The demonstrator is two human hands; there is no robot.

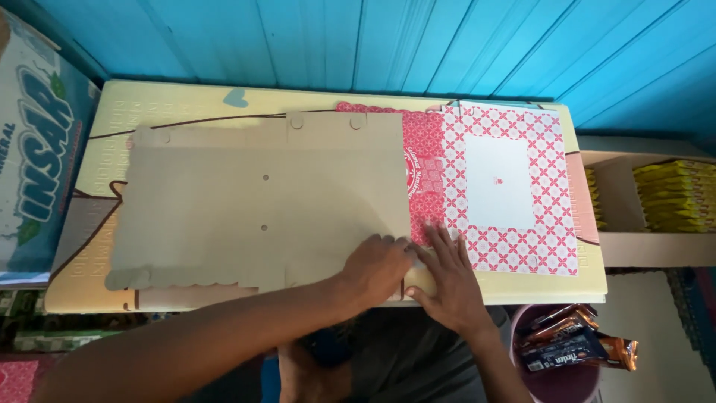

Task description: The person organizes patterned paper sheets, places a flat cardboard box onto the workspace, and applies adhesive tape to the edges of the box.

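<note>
— Cardboard box blank (pixel 261 205), the plain brown side up, lies flat on the pale yellow counter (pixel 522 287), long axis running left to right along it.

— Where are the hands?

— Both at its near right corner. The left hand (pixel 377 265) is knuckled down on the blank's lower right edge, fingers curled under, so I cannot tell whether they pinch anything. The right hand (pixel 447 276) lies just beside it, fingers (pixel 440 242) spread flat and pointing away from the person, pressing where the brown sheet meets the red patterned sheet (pixel 421 175).

— So the blank stretches which way from them?

— Mostly to the left and away. The left hand is the nearer to its body; the right one sits on the seam.

— Anything around it?

— A second flattened box, pink-and-white lattice with a white square in the middle (pixel 500 183), touches the red part on the right. Farther right, a shelf with yellow packets (pixel 675 198); near the person's knee, a pink tub of snack wrappers (pixel 570 347). A printed carton (pixel 33 142) stands at the left. Nothing lies on top of the brown sheet.
</note>
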